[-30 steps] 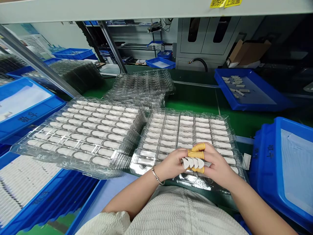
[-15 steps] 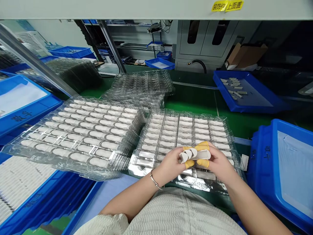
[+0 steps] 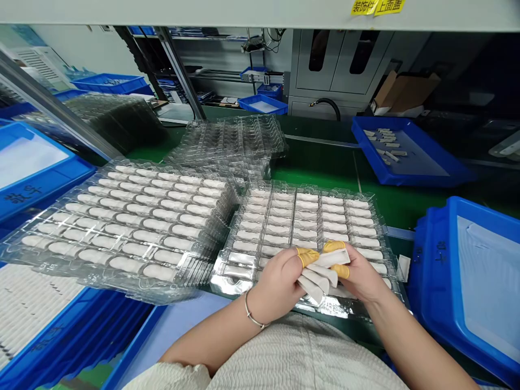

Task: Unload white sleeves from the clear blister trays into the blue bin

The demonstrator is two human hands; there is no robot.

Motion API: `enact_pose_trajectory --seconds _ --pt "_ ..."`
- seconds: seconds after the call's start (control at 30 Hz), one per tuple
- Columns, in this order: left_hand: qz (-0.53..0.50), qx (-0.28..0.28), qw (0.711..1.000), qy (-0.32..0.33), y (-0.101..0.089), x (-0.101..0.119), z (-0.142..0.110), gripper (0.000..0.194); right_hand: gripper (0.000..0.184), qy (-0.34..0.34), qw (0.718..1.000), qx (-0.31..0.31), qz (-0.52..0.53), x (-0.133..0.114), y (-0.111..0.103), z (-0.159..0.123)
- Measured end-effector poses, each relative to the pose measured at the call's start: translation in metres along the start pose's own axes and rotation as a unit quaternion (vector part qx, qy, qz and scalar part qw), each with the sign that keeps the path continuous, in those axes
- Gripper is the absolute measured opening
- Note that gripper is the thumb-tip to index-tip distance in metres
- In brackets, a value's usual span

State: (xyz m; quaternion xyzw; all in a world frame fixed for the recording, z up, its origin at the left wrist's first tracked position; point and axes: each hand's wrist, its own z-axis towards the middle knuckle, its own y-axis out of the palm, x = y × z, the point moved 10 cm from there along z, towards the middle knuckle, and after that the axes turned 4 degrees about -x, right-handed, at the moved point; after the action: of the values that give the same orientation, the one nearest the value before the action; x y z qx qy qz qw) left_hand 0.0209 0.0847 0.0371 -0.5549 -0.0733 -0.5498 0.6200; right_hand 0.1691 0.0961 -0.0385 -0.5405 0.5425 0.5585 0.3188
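My left hand [image 3: 278, 281] is closed round a fanned bunch of several small white plastic strips [image 3: 319, 279], its thumb in a yellow finger cot. My right hand [image 3: 357, 273], also wearing yellow finger cots, pinches the top white strip [image 3: 332, 259] of that bunch. Both hands hover over the near edge of a clear blister tray [image 3: 244, 268] whose pockets hold rows of white strips. A bracelet circles my left wrist.
A stack of filled clear trays [image 3: 122, 216] sits to the left, a stack of empty clear trays [image 3: 231, 138] lies behind. Blue bins stand at the right [image 3: 430, 260], far right [image 3: 410, 173] with several loose strips, and left [image 3: 36, 184]. The bench top is green.
The bunch of strips has dropped lower and fanned out downward in my left hand. My right fingers have shifted onto the top strip. The view moved slightly.
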Motion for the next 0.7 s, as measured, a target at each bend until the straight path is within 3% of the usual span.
enact_pose_trajectory --seconds 0.13,0.23,0.27,0.33,0.4,0.53,0.7 --pt "-0.009 0.006 1.0 -0.014 -0.003 -0.002 -0.001 0.028 0.05 0.001 1.0 -0.007 0.03 -0.003 0.006 0.0" --pt "-0.133 -0.005 0.984 -0.122 0.003 -0.021 0.002 0.019 0.051 -0.004 0.999 -0.003 0.043 -0.008 0.009 0.0" --pt "-0.209 -0.015 0.962 -0.173 0.011 -0.029 0.001 0.019 0.05 -0.002 0.999 0.0 0.042 -0.01 0.01 0.0" --pt "-0.37 -0.053 0.89 -0.261 0.033 -0.039 -0.002 0.026 0.045 0.01 0.999 0.012 0.038 -0.01 0.011 0.002" --pt "-0.477 -0.077 0.821 -0.302 0.05 -0.04 -0.004 0.033 0.041 0.032 0.998 0.031 0.039 -0.008 0.01 0.003" --pt "-0.551 -0.048 0.774 -0.308 0.056 -0.045 -0.004 0.037 0.04 0.084 0.994 0.055 0.034 -0.002 0.007 0.005" --pt "-0.634 -0.045 0.683 -0.361 0.07 -0.052 -0.015 0.042 0.041 0.096 0.994 0.044 0.029 -0.003 0.014 0.005"
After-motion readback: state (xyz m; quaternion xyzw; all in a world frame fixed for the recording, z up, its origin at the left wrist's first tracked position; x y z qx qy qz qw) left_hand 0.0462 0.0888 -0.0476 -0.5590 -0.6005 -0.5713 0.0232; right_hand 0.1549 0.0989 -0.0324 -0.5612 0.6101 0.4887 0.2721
